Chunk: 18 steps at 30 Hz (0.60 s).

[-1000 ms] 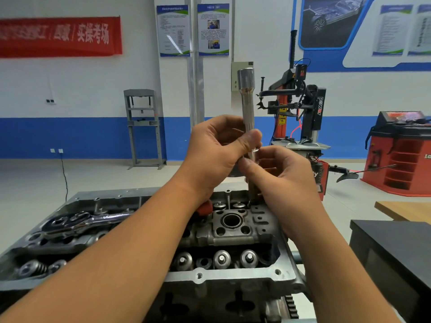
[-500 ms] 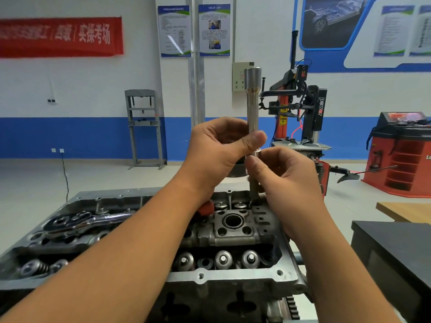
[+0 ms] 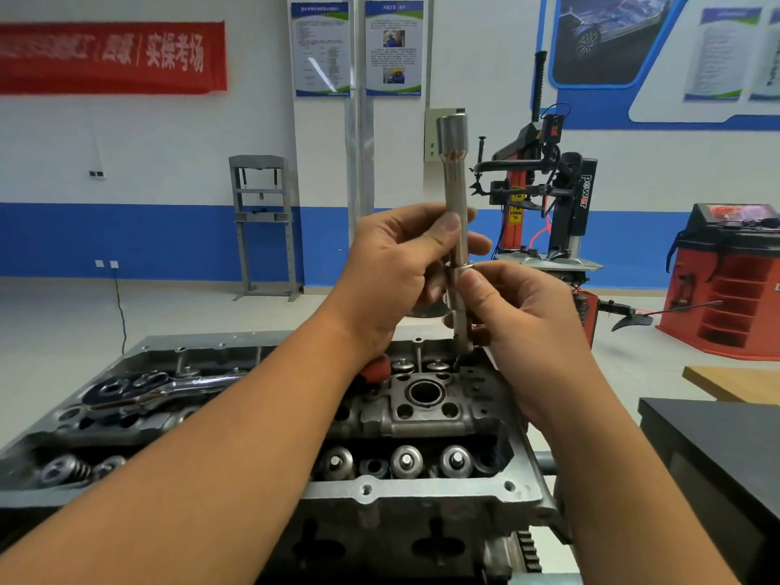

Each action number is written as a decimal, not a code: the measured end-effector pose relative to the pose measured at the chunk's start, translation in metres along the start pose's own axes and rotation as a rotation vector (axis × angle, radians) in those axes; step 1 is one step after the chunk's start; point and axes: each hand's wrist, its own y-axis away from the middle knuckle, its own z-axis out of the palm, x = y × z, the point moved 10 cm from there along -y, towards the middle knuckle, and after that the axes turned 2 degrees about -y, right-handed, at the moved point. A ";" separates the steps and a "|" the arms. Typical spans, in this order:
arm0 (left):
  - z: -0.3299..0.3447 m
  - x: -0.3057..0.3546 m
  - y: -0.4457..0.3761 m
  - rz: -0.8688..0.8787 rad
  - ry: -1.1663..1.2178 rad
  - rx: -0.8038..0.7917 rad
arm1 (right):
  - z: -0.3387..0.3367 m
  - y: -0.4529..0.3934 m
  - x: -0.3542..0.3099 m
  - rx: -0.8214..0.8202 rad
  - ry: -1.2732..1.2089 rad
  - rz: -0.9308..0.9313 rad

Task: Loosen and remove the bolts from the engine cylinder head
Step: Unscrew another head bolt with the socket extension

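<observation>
The grey engine cylinder head (image 3: 422, 491) lies in front of me with valve springs showing. A long silver socket extension (image 3: 453, 171) stands upright over its far right corner, with a bolt (image 3: 463, 335) hanging from its lower end into the head. My left hand (image 3: 396, 272) grips the extension's shaft with thumb and fingers. My right hand (image 3: 519, 318) pinches the joint below, where a collar sits on the shaft. A chrome ratchet wrench (image 3: 139, 390) with a red grip lies across the head's left part, partly hidden by my left forearm.
A black bench top (image 3: 717, 449) and a wooden surface (image 3: 734, 382) stand at the right. Beyond are a tyre changer (image 3: 544, 192), a red balancing machine (image 3: 730, 280) and a grey press frame (image 3: 264, 225) by the blue-and-white wall.
The extension has risen a little with both hands. My left thumb has slid up the shaft, and my right fingers have closed nearer the collar.
</observation>
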 end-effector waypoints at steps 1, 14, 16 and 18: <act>0.000 -0.001 0.000 -0.009 -0.004 -0.002 | 0.000 0.000 0.001 -0.005 -0.025 0.016; 0.002 -0.001 0.000 -0.002 -0.013 -0.024 | -0.001 0.003 -0.002 0.000 -0.027 0.022; 0.002 0.000 0.001 0.016 -0.009 -0.018 | 0.000 0.003 -0.002 -0.010 -0.070 0.044; 0.002 0.002 0.002 0.043 -0.024 -0.018 | 0.001 0.003 -0.002 -0.019 -0.076 0.044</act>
